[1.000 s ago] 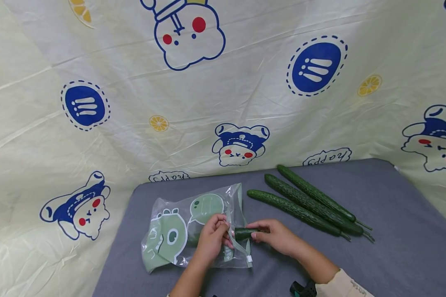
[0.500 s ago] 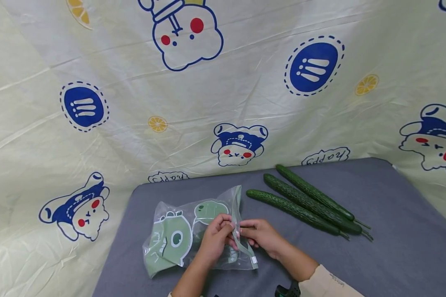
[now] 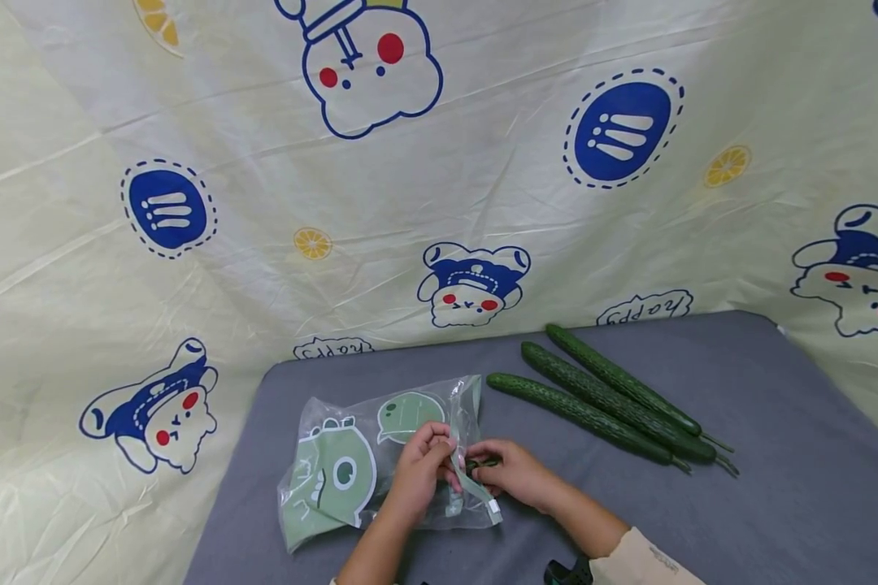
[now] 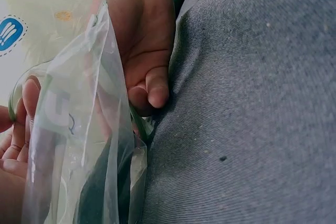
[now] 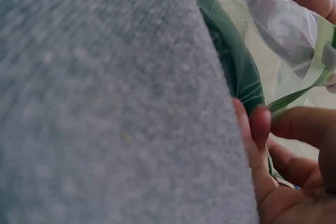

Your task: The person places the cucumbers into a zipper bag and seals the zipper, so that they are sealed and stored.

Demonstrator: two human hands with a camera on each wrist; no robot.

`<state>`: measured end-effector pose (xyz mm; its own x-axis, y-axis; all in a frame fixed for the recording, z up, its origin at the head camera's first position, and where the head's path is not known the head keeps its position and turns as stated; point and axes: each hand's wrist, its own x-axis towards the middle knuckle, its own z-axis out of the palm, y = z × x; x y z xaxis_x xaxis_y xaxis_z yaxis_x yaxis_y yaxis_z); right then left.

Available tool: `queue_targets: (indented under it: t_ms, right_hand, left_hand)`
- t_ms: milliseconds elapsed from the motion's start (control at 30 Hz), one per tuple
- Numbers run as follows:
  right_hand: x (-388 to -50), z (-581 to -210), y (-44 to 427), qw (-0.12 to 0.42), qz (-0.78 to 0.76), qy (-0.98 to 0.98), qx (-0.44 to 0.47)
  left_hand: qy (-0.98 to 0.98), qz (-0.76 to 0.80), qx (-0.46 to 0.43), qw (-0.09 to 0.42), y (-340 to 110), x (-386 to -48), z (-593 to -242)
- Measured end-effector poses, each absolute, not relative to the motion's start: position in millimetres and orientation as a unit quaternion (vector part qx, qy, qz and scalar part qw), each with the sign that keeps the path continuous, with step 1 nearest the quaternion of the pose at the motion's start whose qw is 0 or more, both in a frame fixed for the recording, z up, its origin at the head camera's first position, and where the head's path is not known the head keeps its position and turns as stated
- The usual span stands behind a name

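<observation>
A clear zip bag [image 3: 340, 467] with green cartoon prints lies on the table in the head view, its mouth facing right. My left hand [image 3: 419, 470] pinches the bag's edge at the mouth. A cucumber [image 5: 226, 32] lies mostly inside the bag, seen through the plastic in the right wrist view. At the mouth my right hand [image 3: 515, 473] holds the cucumber's dark stem end with thumb and fingers. The left wrist view has the cucumber's body [image 4: 94, 187] dark behind the film, below the right hand. The zip's white slider [image 3: 493, 509] sits at the near corner.
Three more cucumbers, a near one [image 3: 578, 414], a middle one [image 3: 615, 398] and a far one [image 3: 622, 378], lie side by side to the right, stems toward the right. A grey cloth [image 3: 768, 455] covers the table. Behind it hangs a printed curtain [image 3: 380, 187].
My right hand has moved left toward the bag's mouth, and the cucumber has slid further into the bag. The left hand keeps its pinch on the edge.
</observation>
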<state>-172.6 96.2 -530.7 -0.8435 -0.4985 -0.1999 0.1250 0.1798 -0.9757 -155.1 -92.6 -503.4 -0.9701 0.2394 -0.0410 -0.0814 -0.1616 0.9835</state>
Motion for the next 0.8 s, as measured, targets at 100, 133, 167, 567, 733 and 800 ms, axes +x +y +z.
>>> queue_targets:
  t_ms: [100,133,167,567,733,800]
  right_hand:
    - [-171.4,-530.1,97.6,0.229,-0.616,0.744,-0.124]
    - [-171.2,-529.9,97.5,0.220,-0.613,0.750,-0.119]
    - [-171.0,-529.6,97.1,0.211,-0.610,0.755,-0.113]
    - [-169.7,-529.6,79.2,0.165,-0.595,0.774,-0.139]
    - [-170.5,-534.4,81.6,0.185,-0.591,0.768,-0.162]
    - [-170.6,-535.3,85.3,0.202,-0.594,0.761,-0.165]
  left_hand:
    - [0.638,0.761,0.060,0.104,-91.8,-154.8,-503.4]
    - [0.638,0.760,0.061,0.103,-91.7,-154.7,-503.5]
    - [0.637,0.761,0.061,0.104,-91.6,-154.5,-503.6]
    - [0.630,0.766,0.081,0.103,-93.0,-151.3,-504.9]
    - [0.633,0.763,0.078,0.102,-94.6,-150.3,-504.7]
    - [0.633,0.763,0.077,0.102,-95.0,-149.5,-504.0]
